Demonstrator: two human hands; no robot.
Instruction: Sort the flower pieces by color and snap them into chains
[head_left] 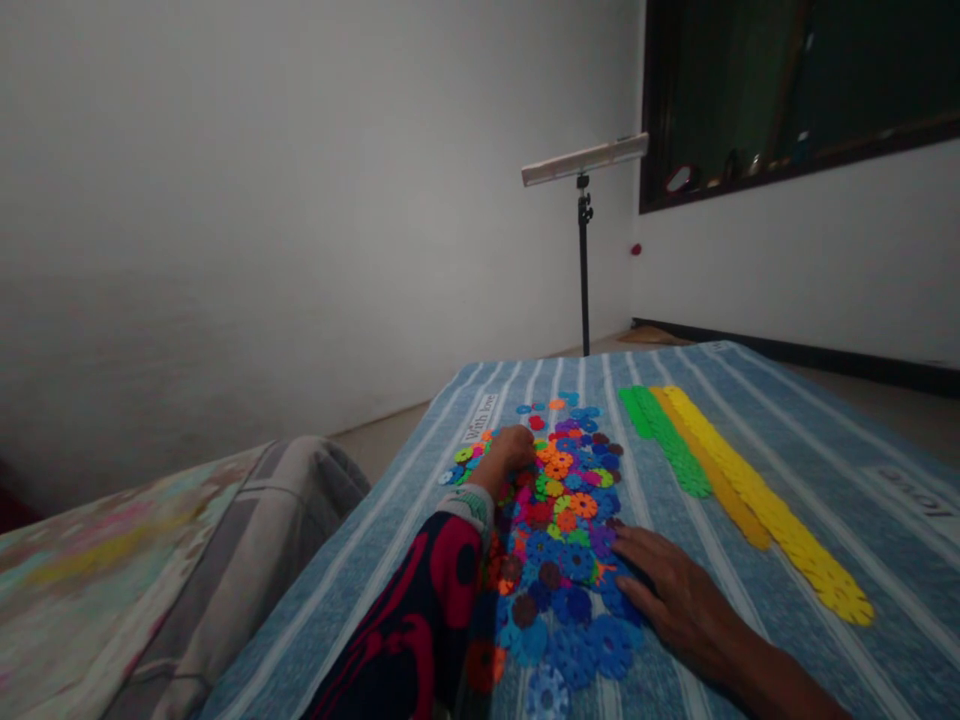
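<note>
A loose pile of flower-shaped plastic discs [577, 505] in many colours spreads over the middle of the striped cloth. My left hand [512, 452] reaches into the far left part of the pile, its fingers curled down among the discs. Whatever those fingers hold, if anything, is hidden. At the pile's near right edge lies my right hand [679, 595], palm down, fingers stretched out and touching the outer discs. To the right, overlapping discs form a green row [667, 445], an orange row [724, 490] and a longer yellow row [772, 510].
A blue cloth with white stripes [390, 560] covers the table. A bed or seat with a patterned cover [187, 560] stands at the left. Beyond the table is a black stand [584, 270] with a flat panel on top, near the wall and a dark window [810, 80].
</note>
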